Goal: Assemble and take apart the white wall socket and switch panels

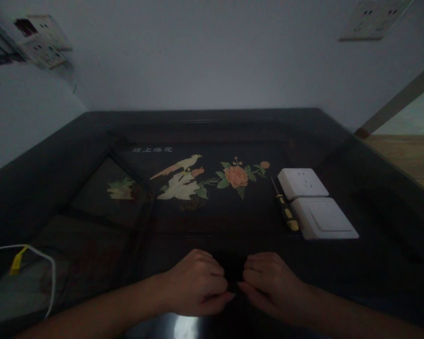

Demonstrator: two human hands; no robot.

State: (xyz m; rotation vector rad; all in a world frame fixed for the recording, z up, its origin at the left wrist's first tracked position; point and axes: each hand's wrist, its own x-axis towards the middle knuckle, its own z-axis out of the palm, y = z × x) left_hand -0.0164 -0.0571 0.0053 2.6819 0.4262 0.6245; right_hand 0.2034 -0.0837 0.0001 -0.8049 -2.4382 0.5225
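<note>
My left hand point(202, 284) rests as a loose fist at the front of the dark, glossy table point(219, 245). Facing it across a narrow gap, my right hand point(273, 285) is also curled into a fist. No object shows in either one. Beyond the right hand lies a screwdriver point(287, 212) with a black and yellow handle, its tip pointing away from me. Close on its right are a white wall socket point(305, 183) and, nearer me, a white wall switch point(327, 219), both face up.
A bird-and-flower picture point(236, 176) decorates the tabletop. At the left, a white cable point(53, 278) with a yellow tag point(18, 261) curves over the edge. A wall point(198, 61) stands behind the table, with sockets point(371, 19) mounted at upper right and upper left.
</note>
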